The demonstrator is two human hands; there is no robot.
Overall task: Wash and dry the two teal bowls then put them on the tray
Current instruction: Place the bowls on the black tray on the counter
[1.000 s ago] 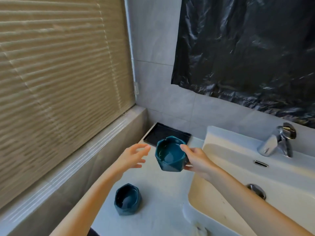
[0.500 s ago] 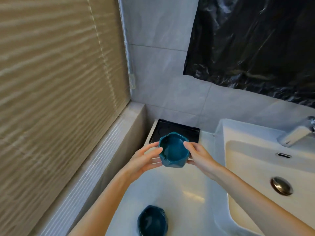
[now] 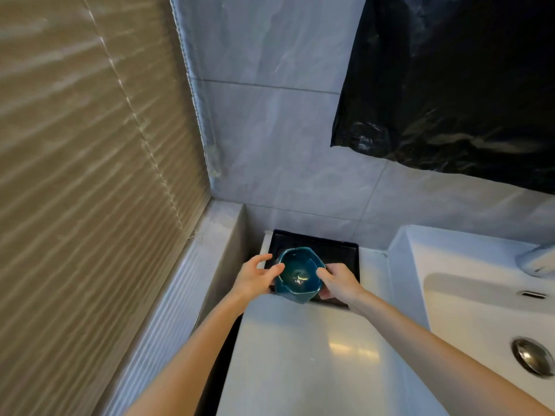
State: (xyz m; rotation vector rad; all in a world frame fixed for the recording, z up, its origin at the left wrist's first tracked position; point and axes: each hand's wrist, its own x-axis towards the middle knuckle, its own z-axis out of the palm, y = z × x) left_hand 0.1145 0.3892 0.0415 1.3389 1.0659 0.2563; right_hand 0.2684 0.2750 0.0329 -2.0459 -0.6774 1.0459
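A glossy glaze with a bright glint is seen on the bowl [image 3: 297, 274]. The tray [image 3: 339, 250] looks matt black. The counter [image 3: 315, 355] and basin [image 3: 480, 310] are smooth, shiny white; the drain [image 3: 533, 357] is polished metal. Smooth grey tiles [image 3: 270, 145], a crinkled glossy plastic sheet [image 3: 465, 85] and a matt slatted blind [image 3: 75, 175] are seen.

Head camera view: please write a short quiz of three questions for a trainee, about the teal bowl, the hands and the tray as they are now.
1. True or false: the teal bowl, between the left hand and the right hand, is upside down.
2. Where does the black tray lie?
A) on the window ledge
B) at the far corner of the counter, left of the sink
C) on the floor
3. How many teal bowls are in view?

Key: 1 false, its opening faces up; 2 B; 3 one.
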